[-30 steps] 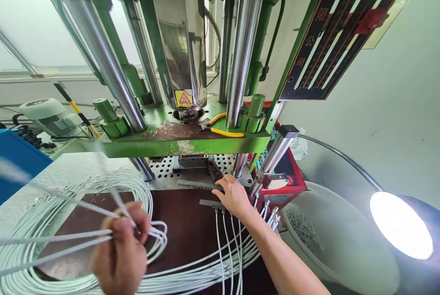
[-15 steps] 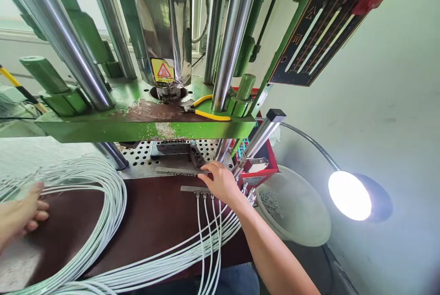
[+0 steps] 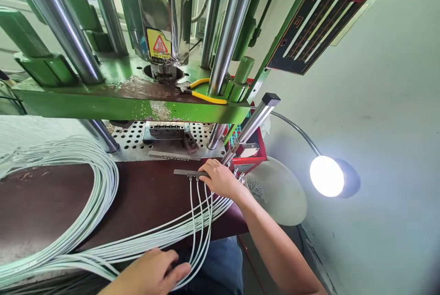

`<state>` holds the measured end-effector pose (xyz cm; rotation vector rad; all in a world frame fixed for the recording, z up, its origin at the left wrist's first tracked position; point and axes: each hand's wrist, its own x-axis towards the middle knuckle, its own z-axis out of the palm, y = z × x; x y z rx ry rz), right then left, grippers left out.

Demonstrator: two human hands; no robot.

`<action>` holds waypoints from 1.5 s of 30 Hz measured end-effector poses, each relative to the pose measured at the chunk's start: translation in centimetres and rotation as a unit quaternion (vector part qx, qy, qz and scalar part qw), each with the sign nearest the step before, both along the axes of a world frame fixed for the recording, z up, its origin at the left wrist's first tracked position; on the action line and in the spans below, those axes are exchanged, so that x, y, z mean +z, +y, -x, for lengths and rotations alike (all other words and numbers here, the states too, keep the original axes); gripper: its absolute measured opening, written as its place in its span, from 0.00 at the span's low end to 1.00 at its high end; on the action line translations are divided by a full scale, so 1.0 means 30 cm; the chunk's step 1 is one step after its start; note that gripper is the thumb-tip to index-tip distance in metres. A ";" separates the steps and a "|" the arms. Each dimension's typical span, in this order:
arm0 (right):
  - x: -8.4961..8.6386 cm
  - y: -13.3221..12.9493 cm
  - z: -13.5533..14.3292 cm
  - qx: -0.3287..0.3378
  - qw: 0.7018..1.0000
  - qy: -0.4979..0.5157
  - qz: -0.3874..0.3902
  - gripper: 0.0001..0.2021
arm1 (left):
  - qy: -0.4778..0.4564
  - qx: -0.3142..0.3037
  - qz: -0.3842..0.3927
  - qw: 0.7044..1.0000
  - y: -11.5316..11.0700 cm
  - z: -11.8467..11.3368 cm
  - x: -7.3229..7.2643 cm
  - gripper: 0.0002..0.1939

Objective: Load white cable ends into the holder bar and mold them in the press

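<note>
My right hand [image 3: 220,178] has its thumb and fingers closed around the right end of a slim metal bar [image 3: 182,172]. Several white cables [image 3: 192,212] hang from that bar by small metal end fittings and curve down toward my lap. Behind it lies a second thin metal strip [image 3: 168,155], apart from my fingers. At the bottom of the view, my left hand [image 3: 149,272] is over the lower cables, with thumb and forefinger apart and nothing visible between them; its other fingers are hidden. A large coil of white cable [image 3: 103,194] spreads over the brown table [image 3: 144,194].
A green press plate [image 3: 137,107] on steel columns overhangs the work, with yellow-handled cutters [image 3: 208,98] on top. Under it a metal mould block [image 3: 167,131] sits on a perforated plate [image 3: 132,141]. To the right are a red bin [image 3: 261,146], a pale bucket [image 3: 285,194] and a lit lamp [image 3: 326,176].
My left hand has moved from the coil at far left to the bottom centre. My right hand has shifted from near the rear strip onto the cable-bearing bar. The camera view has shifted.
</note>
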<state>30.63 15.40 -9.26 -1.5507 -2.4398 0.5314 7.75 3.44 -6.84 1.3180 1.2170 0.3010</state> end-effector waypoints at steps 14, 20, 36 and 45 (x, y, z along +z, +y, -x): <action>0.220 -0.074 -0.019 -0.010 0.978 0.205 0.045 0.09 | -0.294 0.023 0.218 0.930 0.015 -0.157 -0.027 0.26; 0.263 -0.079 -0.049 -0.041 0.988 0.149 -0.008 0.07 | -0.230 0.025 0.158 0.960 0.041 -0.092 -0.027 0.27; 0.298 -0.066 -0.002 -0.003 1.000 0.023 0.005 0.08 | -0.282 0.055 0.218 0.933 0.042 -0.057 0.001 0.20; 0.276 -0.003 0.064 0.013 1.000 0.008 0.007 0.10 | -0.299 0.071 0.201 0.930 0.064 -0.019 -0.010 0.21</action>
